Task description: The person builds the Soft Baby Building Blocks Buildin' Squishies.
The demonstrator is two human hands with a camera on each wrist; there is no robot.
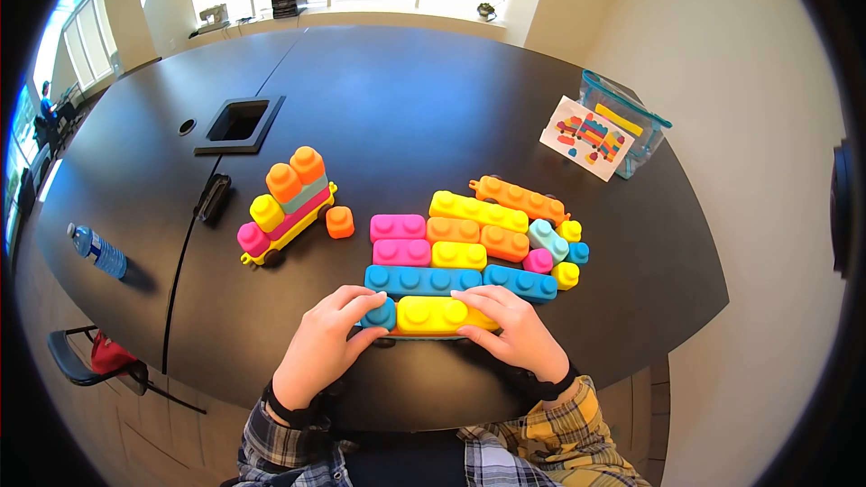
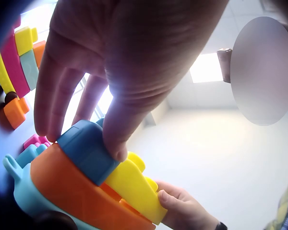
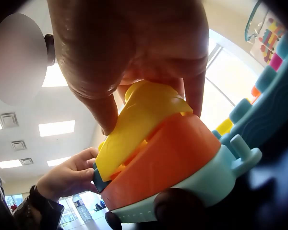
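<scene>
At the near table edge, my left hand [image 1: 317,347] pinches a small blue block [image 1: 382,314] between thumb and fingers. That block sits on the left end of a long orange block [image 2: 62,172], which rests on a light blue wheeled base [image 3: 213,175]. My right hand [image 1: 520,329] grips the right end of a yellow block [image 1: 424,314] on the same orange block, beside the blue one. In the right wrist view the yellow block lies tilted, with a gap between it and the orange block. Dark wheels show under the base.
Loose blocks lie just beyond, among them a long blue block [image 1: 410,281] and an orange wheeled base [image 1: 519,198]. Left stands a stacked wheeled car [image 1: 293,216] beside an orange block [image 1: 340,223]. A picture card [image 1: 586,140], clear bag [image 1: 645,140] and water bottle [image 1: 97,251] are farther out.
</scene>
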